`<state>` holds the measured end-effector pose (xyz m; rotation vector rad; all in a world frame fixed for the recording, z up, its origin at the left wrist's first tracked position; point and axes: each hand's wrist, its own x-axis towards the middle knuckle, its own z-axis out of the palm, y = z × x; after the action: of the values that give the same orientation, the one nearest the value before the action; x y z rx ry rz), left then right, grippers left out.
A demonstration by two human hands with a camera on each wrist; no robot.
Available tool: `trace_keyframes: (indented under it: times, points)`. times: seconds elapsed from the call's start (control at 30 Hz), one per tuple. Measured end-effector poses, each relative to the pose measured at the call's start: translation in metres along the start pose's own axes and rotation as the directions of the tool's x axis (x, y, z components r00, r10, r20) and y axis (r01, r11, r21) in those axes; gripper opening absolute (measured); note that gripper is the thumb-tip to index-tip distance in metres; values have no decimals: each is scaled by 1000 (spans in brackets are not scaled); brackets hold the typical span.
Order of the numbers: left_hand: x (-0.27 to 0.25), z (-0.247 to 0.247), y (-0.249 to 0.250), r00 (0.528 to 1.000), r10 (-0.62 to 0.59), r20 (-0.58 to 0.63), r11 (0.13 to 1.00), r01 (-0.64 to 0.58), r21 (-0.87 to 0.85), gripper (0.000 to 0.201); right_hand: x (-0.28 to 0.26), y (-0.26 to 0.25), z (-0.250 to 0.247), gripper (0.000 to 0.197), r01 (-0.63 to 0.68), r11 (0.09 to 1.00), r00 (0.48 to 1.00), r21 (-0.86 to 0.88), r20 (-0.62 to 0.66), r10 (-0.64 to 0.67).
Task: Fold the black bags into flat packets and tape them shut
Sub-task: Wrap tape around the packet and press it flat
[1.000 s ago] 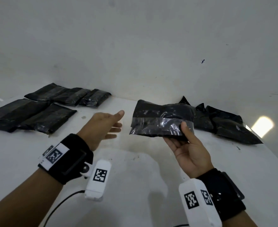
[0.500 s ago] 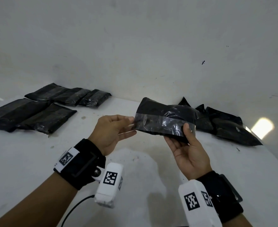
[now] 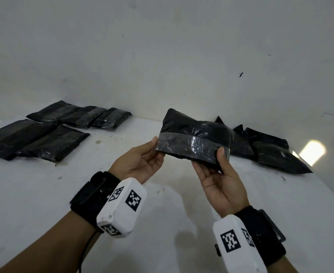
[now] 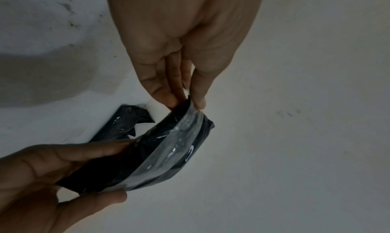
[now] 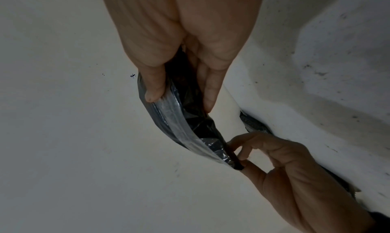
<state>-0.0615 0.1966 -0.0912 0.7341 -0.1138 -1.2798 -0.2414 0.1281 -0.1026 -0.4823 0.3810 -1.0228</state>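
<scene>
A folded black bag packet (image 3: 193, 134) with a band of clear tape (image 3: 189, 143) across it hangs in the air above the white table (image 3: 44, 194). My left hand (image 3: 155, 147) pinches its left end between thumb and fingers, as the left wrist view shows at the packet (image 4: 168, 153) edge under my left hand (image 4: 185, 101). My right hand (image 3: 220, 160) grips the right end, thumb on the tape and fingers underneath. In the right wrist view the packet (image 5: 190, 120) bows between my right hand (image 5: 179, 100) and my left hand (image 5: 238, 161).
Several taped flat black packets (image 3: 44, 133) lie at the table's far left. A heap of loose black bags (image 3: 268, 150) lies at the far right against the white wall (image 3: 162, 56). A bright light patch (image 3: 312, 152) sits on the right.
My left hand, apart from the packet and open a second ago, has come right and taken its left end. The right hand has kept its hold and tilted the packet slightly.
</scene>
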Motion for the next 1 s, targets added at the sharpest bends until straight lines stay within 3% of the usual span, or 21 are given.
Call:
trace_keyframes:
  times: [0.23,0.37,0.5,0.63,0.77,0.83,0.93,1.0]
  points:
    - [6,-3,-9,994,92,-54,995,-93,-28,29,0,3,0,43,-15,1000,1000,18,-6,15]
    - [7,-3,-8,991,114,-64,993,-112,33,20,1,4,0,47,-11,1000,1000,12,3,11]
    - [6,-6,-8,980,179,-88,953,-150,263,18,2,4,-3,44,-2,1000,1000,-14,10,2]
    - [-1,-6,-4,959,266,-97,844,-183,504,24,3,6,-7,47,7,997,1000,-71,-6,-8]
    - [-7,-9,0,961,275,-34,729,-185,659,35,3,7,-14,52,-27,976,998,-215,-61,15]
    - [-8,-15,3,967,246,-64,731,-142,667,29,1,5,-18,55,-84,907,992,-412,-118,39]
    - [-11,-27,7,973,176,-151,751,-34,659,21,1,0,-28,54,-177,691,973,-701,-229,17]
    - [-12,-38,7,977,107,-183,732,47,680,18,2,-2,-34,52,-235,560,964,-794,-262,33]
